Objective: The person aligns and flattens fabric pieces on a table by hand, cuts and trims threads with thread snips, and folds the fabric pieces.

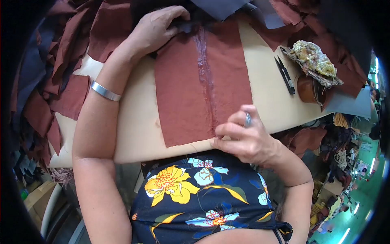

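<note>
A reddish-brown cloth piece (178, 93) lies flat on the cream table (268, 97). Down its middle runs a shiny, wet-looking dark strip (205, 77). At the cloth's top left corner rests my left hand (156, 30), its fingers curved over dark fabric; whether it grips anything is hidden. My right hand (245, 138) is at the lower end of the strip, near the table's front edge, with thumb and fingers pinched together. What sits between those fingertips is too small to make out. A ring shows on one finger.
Black thread snips (285, 76) lie at the right, beside a brown round container (310, 90) and a crusted yellowish lump (313, 59) on a woven piece. Reddish-brown scraps (71, 95) heap at the left; dark fabric (219, 8) lies along the back.
</note>
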`<state>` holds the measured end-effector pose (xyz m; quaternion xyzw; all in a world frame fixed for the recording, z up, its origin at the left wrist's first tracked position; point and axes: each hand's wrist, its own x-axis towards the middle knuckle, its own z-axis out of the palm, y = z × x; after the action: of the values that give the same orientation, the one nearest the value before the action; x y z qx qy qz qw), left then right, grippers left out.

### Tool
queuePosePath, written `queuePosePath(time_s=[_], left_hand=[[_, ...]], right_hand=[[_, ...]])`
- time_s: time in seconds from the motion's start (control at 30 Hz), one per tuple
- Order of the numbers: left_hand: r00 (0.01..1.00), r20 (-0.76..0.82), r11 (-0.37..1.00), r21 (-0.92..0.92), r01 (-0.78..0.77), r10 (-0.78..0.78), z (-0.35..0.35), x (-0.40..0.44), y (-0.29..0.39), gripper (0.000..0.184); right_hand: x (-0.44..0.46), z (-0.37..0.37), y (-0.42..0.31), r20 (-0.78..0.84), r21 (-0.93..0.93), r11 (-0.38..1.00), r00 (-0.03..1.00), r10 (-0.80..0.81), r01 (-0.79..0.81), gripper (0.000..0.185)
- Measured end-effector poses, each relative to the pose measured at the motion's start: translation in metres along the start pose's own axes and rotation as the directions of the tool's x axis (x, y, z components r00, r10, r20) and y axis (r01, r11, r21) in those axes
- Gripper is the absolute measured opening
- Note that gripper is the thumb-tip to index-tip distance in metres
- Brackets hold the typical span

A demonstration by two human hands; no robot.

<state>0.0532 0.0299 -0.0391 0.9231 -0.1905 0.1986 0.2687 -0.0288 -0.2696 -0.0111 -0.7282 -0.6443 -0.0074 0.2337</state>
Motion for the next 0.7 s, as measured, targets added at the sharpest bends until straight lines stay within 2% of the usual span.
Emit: queuePosePath(time_s=[0.03,0.07,0.13,0.2,0.27,0.3,0.33,0.37,0.4,0.47,0.5,0.53,0.6,0.7], left_hand=[[0.999,-0.031,1.000,0.010,-0.024,0.024,0.002,0.000,-0.002,0.025],[0.998,0.037,0.999,0.020,0.043,-0.044,0.002,0.000,-0.004,0.034],[1.000,0.016,1.000,0.022,0.012,-0.012,0.002,-0.001,-0.003,0.035],[0.999,0.019,0.999,0.004,0.033,-0.033,0.001,-0.001,-0.001,0.037],[0.998,0.047,0.999,0.032,0.042,-0.043,-0.002,-0.001,0.003,0.039],[0.999,0.005,0.997,0.063,0.050,-0.050,-0.001,-0.001,0.005,0.038],[0.997,-0.039,0.994,0.091,0.063,-0.060,-0.002,-0.001,0.012,0.037],[0.985,0.013,0.973,0.158,0.167,-0.171,-0.005,0.000,0.018,0.041],[0.992,-0.072,0.966,0.229,0.121,-0.107,-0.003,0.000,0.022,0.036],[0.976,0.063,0.898,0.406,0.166,-0.209,-0.003,0.003,0.030,0.031],[0.977,0.050,0.894,0.416,0.167,-0.206,0.000,0.004,0.027,0.029],[0.972,0.082,0.894,0.416,0.167,-0.220,-0.003,0.007,0.029,0.028],[0.967,0.132,0.923,0.350,0.162,-0.220,-0.012,0.007,0.031,0.030],[0.904,0.389,0.974,0.204,0.103,-0.177,-0.045,0.003,0.022,0.032]], right_hand=[[0.007,-0.001,0.011,-0.011,0.116,0.993,1.000,0.022,-0.020,0.020],[0.016,-0.002,0.022,-0.022,0.231,0.972,0.999,0.044,-0.038,0.021],[0.042,-0.006,0.043,-0.122,0.160,0.965,0.966,0.228,-0.207,0.023],[0.065,-0.001,0.065,-0.275,-0.162,0.951,0.938,0.212,-0.262,0.023],[0.070,0.007,0.073,-0.234,-0.341,0.911,0.960,0.155,-0.230,0.021],[0.070,0.008,0.077,-0.209,-0.432,0.876,0.969,0.134,-0.214,0.020],[0.068,0.005,0.075,-0.193,-0.434,0.882,0.975,0.110,-0.186,0.018],[0.067,-0.006,0.072,-0.153,-0.334,0.925,0.979,0.135,-0.180,0.021],[0.065,-0.018,0.071,-0.109,-0.223,0.958,0.982,0.156,-0.177,0.025],[0.070,-0.035,0.083,-0.315,-0.218,0.946,0.935,0.165,-0.240,0.020],[0.073,-0.045,0.096,-0.402,-0.150,0.953,0.897,0.183,-0.262,0.025],[0.076,-0.052,0.105,-0.485,-0.220,0.927,0.859,0.165,-0.302,0.034],[0.076,-0.061,0.125,-0.555,-0.213,0.901,0.806,0.207,-0.378,0.049],[0.090,-0.061,0.147,-0.597,-0.183,0.895,0.769,0.227,-0.407,0.066]])
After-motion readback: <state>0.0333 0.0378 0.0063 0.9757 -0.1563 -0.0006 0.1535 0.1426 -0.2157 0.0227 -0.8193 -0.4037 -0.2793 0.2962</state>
